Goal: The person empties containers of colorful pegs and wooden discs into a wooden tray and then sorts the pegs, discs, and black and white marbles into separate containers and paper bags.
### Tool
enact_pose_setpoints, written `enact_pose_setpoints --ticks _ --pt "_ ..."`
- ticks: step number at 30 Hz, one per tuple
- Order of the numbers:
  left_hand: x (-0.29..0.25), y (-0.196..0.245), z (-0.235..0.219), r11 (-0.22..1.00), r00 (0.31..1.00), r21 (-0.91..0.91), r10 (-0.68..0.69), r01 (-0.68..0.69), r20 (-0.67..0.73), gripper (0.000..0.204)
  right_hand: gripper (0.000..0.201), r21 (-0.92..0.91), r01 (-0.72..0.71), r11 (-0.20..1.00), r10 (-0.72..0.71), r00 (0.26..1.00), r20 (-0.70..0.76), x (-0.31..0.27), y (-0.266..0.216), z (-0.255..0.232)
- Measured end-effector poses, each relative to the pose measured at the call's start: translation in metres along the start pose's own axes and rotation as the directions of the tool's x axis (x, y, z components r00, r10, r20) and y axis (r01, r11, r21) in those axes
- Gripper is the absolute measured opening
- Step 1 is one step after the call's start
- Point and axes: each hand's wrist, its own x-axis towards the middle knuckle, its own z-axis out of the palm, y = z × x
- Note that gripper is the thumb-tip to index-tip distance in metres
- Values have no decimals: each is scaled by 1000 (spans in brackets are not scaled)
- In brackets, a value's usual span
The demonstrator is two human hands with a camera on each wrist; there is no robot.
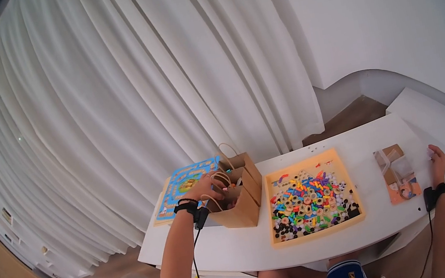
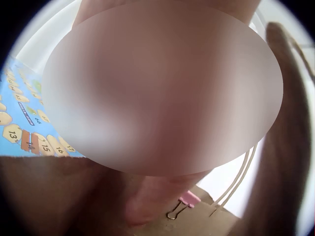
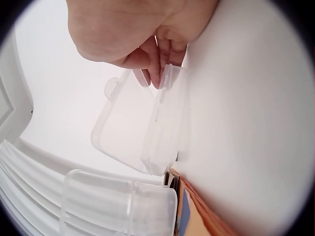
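In the head view, the left hand (image 1: 202, 189) reaches into the row of brown paper bags (image 1: 240, 211); its fingertips are hidden there. The left wrist view is largely blurred, with one finger (image 2: 150, 196) visible beside a pink binder clip (image 2: 189, 198) inside brown paper. At the table's right edge, the right hand (image 1: 438, 163) pinches the hinge edge of a clear plastic box (image 3: 165, 123), whose lid stands open. The right wrist view shows that hand (image 3: 133, 29) above the box, thumb and fingers bent onto it. No contents show in the box.
A yellow tray (image 1: 273, 204) of mixed colourful small pieces stands mid-table. Right of it lies an orange-and-brown packet (image 1: 396, 193) with clear boxes (image 3: 118, 206) on top. A blue game board (image 1: 175, 189) lies behind the bags at left. White curtains (image 1: 165, 78) hang behind.
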Motion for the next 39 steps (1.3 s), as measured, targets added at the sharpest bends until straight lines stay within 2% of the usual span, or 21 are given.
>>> enact_pose_setpoints --ticks 4,6,7,9,10,12,13,15,16,18,19,20,22,24,26,27,28,31,34,37,39 --pt "7 10 -1 996 997 55 -70 68 32 24 42 29 3 1000 -2 1000 -2 0 0 -1" --pt "6 9 0 979 994 -187 -61 78 93 25 40 28 -2 1000 2 1000 -2 -2 -3 1" --pt "5 13 0 979 993 -186 -62 79 97 25 39 20 6 1000 -5 1000 -13 -4 -7 2" --pt "-2 35 1 975 984 135 176 -177 13 19 39 6 6 1000 -6 1000 -23 -8 -13 3" --pt "-4 50 0 975 984 132 176 -177 20 19 39 -7 9 1000 -9 1000 -13 -10 -16 4" --pt "-4 83 -3 916 978 363 202 -172 -46 20 39 -26 9 1000 -9 1000 -2 -10 -18 2" --pt "0 95 -2 918 979 357 201 -173 -42 20 39 -31 7 999 -7 1000 2 -9 -17 2" --pt "10 119 3 817 959 518 282 -252 21 11 39 -43 5 999 -5 1000 5 -6 -13 2" --pt "16 132 7 820 958 512 286 -256 21 11 39 -31 5 1000 -4 1000 17 -4 -12 2" --pt "29 158 19 705 964 666 249 -245 92 11 40 -27 7 1000 -7 1000 20 -2 -7 1" --pt "36 170 27 608 948 743 296 -279 113 9 39 -15 12 1000 -11 1000 18 -2 -5 2" --pt "45 183 34 610 946 740 305 -284 111 9 39 -1 17 1000 -17 1000 15 -2 -4 2" --pt "59 217 45 544 974 808 95 -225 207 14 39 -7 16 1000 -15 1000 9 -1 -6 1" --pt "86 216 69 565 976 795 117 -219 186 20 38 25 12 1000 -13 999 47 0 -2 0" --pt "110 225 95 576 991 810 -4 -110 137 24 36 36 11 999 -12 999 31 0 -1 1" --pt "126 232 108 580 976 812 -132 -63 170 28 35 27 13 1000 -14 1000 24 0 -1 2" --pt "132 244 113 582 977 811 -126 -66 169 28 34 18 17 1000 -17 1000 16 0 -1 2" --pt "140 280 122 486 934 873 -289 -46 210 28 33 35 24 999 -24 1000 -3 -3 -3 3" --pt "152 289 134 496 915 868 -335 -33 226 27 33 20 4 1000 -3 1000 -29 -10 -16 7" --pt "147 301 127 462 917 882 -309 -87 253 25 33 26 -5 1000 5 1000 3 -10 -18 4" --pt "154 283 133 465 930 878 -262 -113 259 24 34 28 -19 999 19 1000 8 -12 -22 5"
